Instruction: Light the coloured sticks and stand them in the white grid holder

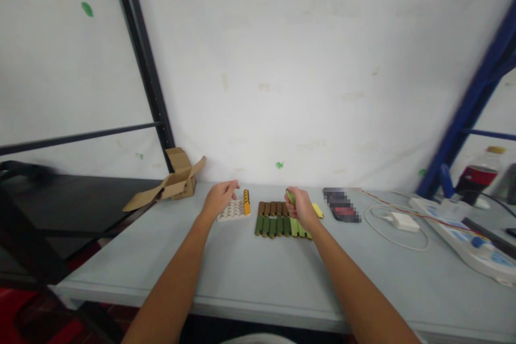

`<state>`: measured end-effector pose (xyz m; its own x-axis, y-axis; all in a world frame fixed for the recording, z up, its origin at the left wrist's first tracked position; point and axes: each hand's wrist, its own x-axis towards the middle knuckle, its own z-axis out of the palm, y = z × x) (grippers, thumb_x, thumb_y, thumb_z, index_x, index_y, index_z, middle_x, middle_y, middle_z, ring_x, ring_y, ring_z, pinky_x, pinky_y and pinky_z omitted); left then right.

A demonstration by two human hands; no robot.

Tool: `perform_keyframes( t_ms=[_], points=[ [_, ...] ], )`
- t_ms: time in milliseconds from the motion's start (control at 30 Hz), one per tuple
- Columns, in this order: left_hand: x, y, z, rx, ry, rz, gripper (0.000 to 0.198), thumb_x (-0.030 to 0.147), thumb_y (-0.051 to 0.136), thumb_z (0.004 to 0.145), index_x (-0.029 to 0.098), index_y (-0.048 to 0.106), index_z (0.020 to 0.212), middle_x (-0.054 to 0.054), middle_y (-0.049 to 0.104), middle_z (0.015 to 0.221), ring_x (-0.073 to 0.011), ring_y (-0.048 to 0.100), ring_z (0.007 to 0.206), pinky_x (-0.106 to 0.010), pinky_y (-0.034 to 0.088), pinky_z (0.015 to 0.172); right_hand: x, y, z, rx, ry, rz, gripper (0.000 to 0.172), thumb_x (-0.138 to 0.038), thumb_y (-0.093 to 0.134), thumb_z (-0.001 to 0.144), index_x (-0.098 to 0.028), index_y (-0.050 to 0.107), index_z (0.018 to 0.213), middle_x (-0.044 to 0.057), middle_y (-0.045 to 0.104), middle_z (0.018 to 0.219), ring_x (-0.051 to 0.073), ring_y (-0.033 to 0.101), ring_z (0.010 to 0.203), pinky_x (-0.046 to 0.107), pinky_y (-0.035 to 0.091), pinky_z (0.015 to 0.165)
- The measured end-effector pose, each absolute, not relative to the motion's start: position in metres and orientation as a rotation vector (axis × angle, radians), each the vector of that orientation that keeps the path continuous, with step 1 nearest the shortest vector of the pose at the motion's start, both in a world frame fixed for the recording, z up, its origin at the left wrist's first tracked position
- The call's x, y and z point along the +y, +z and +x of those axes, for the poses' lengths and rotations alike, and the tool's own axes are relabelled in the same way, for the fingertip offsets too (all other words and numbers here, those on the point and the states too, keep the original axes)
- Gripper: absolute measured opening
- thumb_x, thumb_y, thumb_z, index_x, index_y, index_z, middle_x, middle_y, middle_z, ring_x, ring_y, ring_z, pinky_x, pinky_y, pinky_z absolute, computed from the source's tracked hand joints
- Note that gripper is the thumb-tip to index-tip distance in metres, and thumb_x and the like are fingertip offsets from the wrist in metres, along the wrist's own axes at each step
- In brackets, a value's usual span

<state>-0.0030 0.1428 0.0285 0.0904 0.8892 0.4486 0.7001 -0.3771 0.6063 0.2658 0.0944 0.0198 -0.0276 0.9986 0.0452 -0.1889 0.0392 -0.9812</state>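
Observation:
My left hand [219, 198] is at the white tray [233, 218], its fingers stretched out over the tray's far side. The tray has a raised, bumpy pattern, and an orange block [246, 204] with dark marks stands at its right end. My right hand [301, 207] is closed around a light green block [289, 196], raised over the rows on the table. Beneath it runs a row of brown blocks [272, 208]. Nearer to me lie dark green blocks [272, 227] and light green blocks [297, 228]. A yellow block [318, 210] shows just right of my right hand.
An opened cardboard box [179, 180] sits at the back left of the grey table [258, 279]. To the right lie a dark pixelated object [342, 205], a white charger [404, 222] with cables, and a white power strip [455, 234]. A bottle [479, 174] stands far right.

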Motion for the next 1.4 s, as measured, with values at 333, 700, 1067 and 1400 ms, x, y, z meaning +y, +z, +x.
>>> perform_keyframes(
  t_ms=[333, 700, 1067, 1400],
  points=[
    [0.141, 0.031, -0.003, 1.575, 1.177, 2.132, 0.061, 0.062, 0.032, 0.094, 0.017, 0.073, 0.094, -0.003, 0.071, 0.066, -0.0169, 0.058, 0.051, -0.027, 0.041, 0.056, 0.089, 0.021, 0.264, -1.426, 1.046, -1.040, 0.038, -0.053, 0.040, 0.083, -0.024, 0.041, 0.059, -0.007, 0.029, 0.045, 0.010, 0.026, 0.038, 0.023, 0.021, 0.038],
    [0.140, 0.032, -0.002, 1.557, 1.187, 2.142, 0.061, 0.061, 0.031, 0.094, 0.017, 0.073, 0.093, -0.003, 0.071, 0.066, -0.0166, 0.058, 0.052, -0.027, 0.041, 0.056, 0.086, 0.013, 0.253, -1.602, 0.945, -1.039, 0.046, -0.060, 0.040, 0.088, -0.023, 0.044, 0.061, -0.002, 0.035, 0.051, 0.015, 0.041, 0.053, 0.026, 0.034, 0.049],
    [0.140, 0.031, 0.000, 1.539, 1.183, 2.134, 0.061, 0.062, 0.032, 0.094, 0.017, 0.073, 0.092, -0.003, 0.071, 0.065, -0.0166, 0.057, 0.052, -0.026, 0.041, 0.055, 0.077, 0.019, 0.252, -1.648, 0.634, -1.080, 0.033, -0.044, 0.047, 0.085, -0.023, 0.044, 0.060, 0.002, 0.047, 0.061, 0.018, 0.047, 0.067, 0.028, 0.038, 0.060],
    [0.142, 0.027, 0.001, 1.523, 1.187, 2.131, 0.059, 0.060, 0.033, 0.094, 0.018, 0.073, 0.090, -0.002, 0.070, 0.063, -0.0156, 0.055, 0.049, -0.026, 0.039, 0.053, 0.068, 0.019, 0.249, -1.754, 0.350, -1.054, 0.016, -0.021, 0.044, 0.077, -0.022, 0.045, 0.061, 0.001, 0.050, 0.063, 0.017, 0.048, 0.070, 0.028, 0.039, 0.069]
  ],
)
